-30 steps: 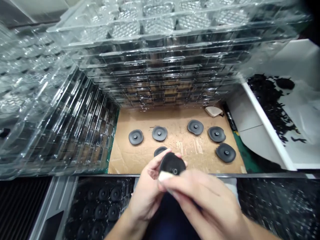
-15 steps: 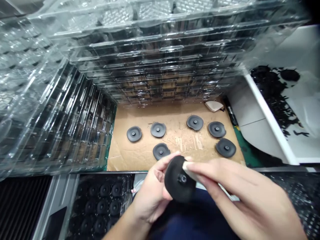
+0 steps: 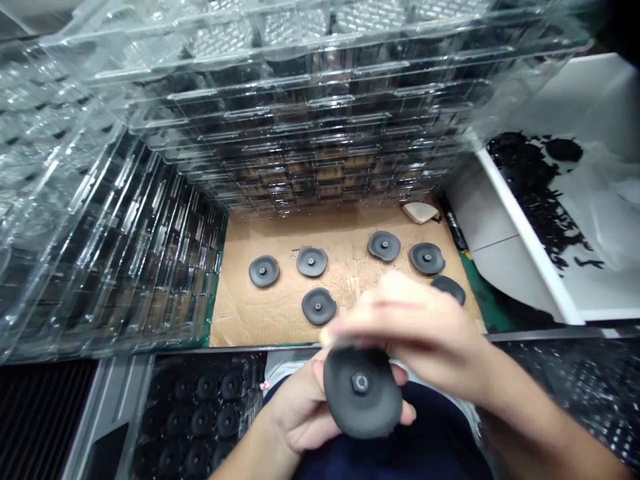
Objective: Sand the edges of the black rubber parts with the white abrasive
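Observation:
In the head view my left hand grips a black rubber disc with a small raised hub in its middle. The fingers come round behind the disc, and their tips show at its right edge. Over the disc's upper edge is my right hand, blurred by motion, its fingers pressed together. Something pale shows at its fingertips, too smeared to name. Similar black discs lie hub-up on the cardboard, among them one disc close to my hands and another disc partly covered by my right hand.
Tall stacks of clear plastic trays stand behind and left of the cardboard. A white wedge-shaped piece and a black pen-like tool lie at back right. Beyond, a white bin holds black scraps. A tray of discs sits lower left.
My right hand has moved left and up across the disc's top edge. The disc has come slightly lower and turned to face the camera more squarely, still in my left hand.

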Demonstrator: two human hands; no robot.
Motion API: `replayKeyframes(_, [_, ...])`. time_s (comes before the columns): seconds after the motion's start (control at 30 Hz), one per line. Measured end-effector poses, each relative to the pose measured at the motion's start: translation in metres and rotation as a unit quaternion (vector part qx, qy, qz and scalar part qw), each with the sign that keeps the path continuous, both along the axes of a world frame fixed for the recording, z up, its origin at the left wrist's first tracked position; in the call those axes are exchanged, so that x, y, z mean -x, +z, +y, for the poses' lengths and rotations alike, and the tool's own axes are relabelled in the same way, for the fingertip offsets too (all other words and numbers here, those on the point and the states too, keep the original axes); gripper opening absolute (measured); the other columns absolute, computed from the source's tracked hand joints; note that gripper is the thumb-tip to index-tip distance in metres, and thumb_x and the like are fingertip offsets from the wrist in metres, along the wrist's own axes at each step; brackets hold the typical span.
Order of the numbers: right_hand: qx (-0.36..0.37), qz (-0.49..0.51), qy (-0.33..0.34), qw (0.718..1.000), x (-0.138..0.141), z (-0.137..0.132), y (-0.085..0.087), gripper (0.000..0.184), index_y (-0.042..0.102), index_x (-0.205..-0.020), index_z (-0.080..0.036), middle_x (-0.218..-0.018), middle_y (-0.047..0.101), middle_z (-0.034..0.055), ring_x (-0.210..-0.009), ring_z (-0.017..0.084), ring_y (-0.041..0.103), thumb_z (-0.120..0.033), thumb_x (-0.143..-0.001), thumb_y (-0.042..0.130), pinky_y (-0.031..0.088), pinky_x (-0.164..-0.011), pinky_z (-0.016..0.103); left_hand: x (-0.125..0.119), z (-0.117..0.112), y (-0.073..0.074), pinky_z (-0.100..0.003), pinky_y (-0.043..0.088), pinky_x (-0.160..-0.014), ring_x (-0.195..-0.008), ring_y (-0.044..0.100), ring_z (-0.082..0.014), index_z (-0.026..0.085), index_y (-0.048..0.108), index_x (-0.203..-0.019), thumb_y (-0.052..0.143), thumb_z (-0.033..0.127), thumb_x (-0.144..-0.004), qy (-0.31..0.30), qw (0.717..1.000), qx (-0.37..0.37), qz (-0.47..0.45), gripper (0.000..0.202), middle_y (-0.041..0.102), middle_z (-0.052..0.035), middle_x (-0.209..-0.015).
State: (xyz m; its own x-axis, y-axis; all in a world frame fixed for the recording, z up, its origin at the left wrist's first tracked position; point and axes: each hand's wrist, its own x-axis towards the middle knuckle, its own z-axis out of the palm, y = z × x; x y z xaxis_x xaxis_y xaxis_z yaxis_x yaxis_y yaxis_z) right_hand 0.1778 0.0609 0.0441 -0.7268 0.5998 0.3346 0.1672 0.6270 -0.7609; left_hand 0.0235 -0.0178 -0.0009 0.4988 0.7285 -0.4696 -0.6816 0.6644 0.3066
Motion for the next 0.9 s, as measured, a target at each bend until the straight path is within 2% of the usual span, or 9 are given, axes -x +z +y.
replayKeyframes(0.1, [0.105, -0.075, -0.166, 0.978, -0.014, 0.003, -0.037, 0.02, 0.067, -0.103, -0.022, -0.093, 0.069, 0.0027, -0.079, 0.014, 0.062, -0.02, -0.089, 0.052, 0.049, -0.067, 0.025, 0.002, 0.0, 0.0, -0.025, 0.058, -0.06, -0.079, 0.071, -0.0227, 0.02, 0.07, -0.101, 0.072, 0.023, -0.067, -0.038, 0.993, 0.027, -0.109, 0.034, 0.074, -0.0062, -0.092])
replayKeyframes(0.23, [0.14, -0.113, -0.207, 0.962, -0.02, -0.015, -0.098, 0.023, 0.068, -0.102, -0.023, -0.09, 0.068, 0.0045, -0.079, 0.017, 0.064, -0.022, -0.089, 0.049, 0.053, -0.069, 0.029, 0.006, 0.001, -0.001, -0.025, 0.059, -0.065, -0.084, 0.071, -0.0234, 0.018, 0.068, -0.103, 0.074, 0.016, -0.064, -0.015, 0.99, 0.027, -0.135, 0.04, 0.073, -0.0064, -0.096])
replayKeyframes(0.33, [0.12, -0.095, -0.262, 0.953, -0.015, -0.034, -0.127, 0.028, 0.065, -0.109, -0.02, -0.105, 0.061, 0.0101, -0.09, 0.019, 0.062, -0.023, -0.09, 0.045, 0.053, -0.079, 0.037, 0.007, 0.001, -0.003, -0.025, 0.059, -0.066, -0.085, 0.07, -0.0233, 0.016, 0.067, -0.103, 0.074, 0.015, -0.064, -0.009, 0.991, 0.039, -0.124, 0.04, 0.073, -0.0063, -0.097])
replayKeyframes(0.4, [0.111, -0.082, -0.293, 0.946, -0.012, -0.042, -0.132, 0.028, 0.063, -0.111, -0.02, -0.113, 0.056, 0.0122, -0.084, 0.018, 0.062, -0.024, -0.09, 0.045, 0.054, -0.077, 0.038, 0.007, 0.001, -0.004, -0.025, 0.058, -0.066, -0.085, 0.07, -0.0235, 0.016, 0.066, -0.105, 0.075, 0.017, -0.064, -0.005, 0.992, 0.041, -0.12, 0.041, 0.073, -0.0064, -0.098])
replayKeyframes(0.5, [0.101, -0.066, -0.312, 0.942, -0.01, -0.046, -0.126, 0.026, 0.064, -0.107, -0.019, -0.111, 0.056, 0.0125, -0.075, 0.016, 0.061, -0.024, -0.09, 0.046, 0.055, -0.07, 0.036, 0.006, 0.002, -0.003, -0.026, 0.057, -0.067, -0.086, 0.07, -0.0236, 0.017, 0.066, -0.104, 0.076, 0.021, -0.064, 0.006, 0.993, 0.028, -0.117, 0.042, 0.071, -0.0069, -0.099])
replayKeyframes(0.63, [0.091, -0.048, -0.297, 0.95, -0.01, -0.047, -0.108, 0.022, 0.065, -0.102, -0.021, -0.102, 0.063, 0.0086, -0.093, 0.02, 0.062, -0.024, -0.09, 0.047, 0.055, -0.078, 0.033, 0.006, 0.002, -0.003, -0.023, 0.052, -0.07, -0.086, 0.069, -0.0206, 0.02, 0.068, -0.103, 0.079, 0.029, -0.061, 0.006, 0.996, 0.007, -0.084, 0.045, 0.071, -0.0034, -0.098])
replayKeyframes(0.73, [0.084, -0.048, -0.285, 0.954, -0.013, -0.05, -0.099, 0.022, 0.064, -0.103, -0.021, -0.1, 0.066, 0.0069, -0.095, 0.019, 0.063, -0.023, -0.091, 0.046, 0.054, -0.08, 0.032, 0.006, 0.0, -0.006, -0.024, 0.051, -0.073, -0.087, 0.069, -0.0206, 0.022, 0.068, -0.105, 0.081, 0.035, -0.057, 0.01, 0.997, -0.003, -0.074, 0.052, 0.072, -0.0025, -0.1])
replayKeyframes(0.8, [0.079, -0.059, -0.282, 0.954, -0.015, -0.051, -0.1, 0.023, 0.064, -0.104, -0.021, -0.1, 0.066, 0.0073, -0.094, 0.02, 0.063, -0.024, -0.091, 0.045, 0.055, -0.079, 0.033, 0.006, -0.003, -0.008, -0.025, 0.053, -0.073, -0.088, 0.069, -0.0221, 0.021, 0.067, -0.106, 0.081, 0.037, -0.056, 0.015, 0.997, 0.001, -0.082, 0.054, 0.071, -0.0054, -0.103])
replayKeyframes(0.9, [0.067, -0.095, -0.276, 0.954, -0.015, -0.053, -0.112, 0.026, 0.065, -0.108, -0.023, -0.104, 0.065, 0.0084, -0.096, 0.023, 0.061, -0.027, -0.088, 0.05, 0.054, -0.08, 0.039, 0.006, -0.005, -0.01, -0.028, 0.054, -0.07, -0.091, 0.068, -0.0247, 0.019, 0.065, -0.108, 0.08, 0.037, -0.057, 0.022, 0.996, 0.012, -0.082, 0.057, 0.07, -0.0093, -0.106])
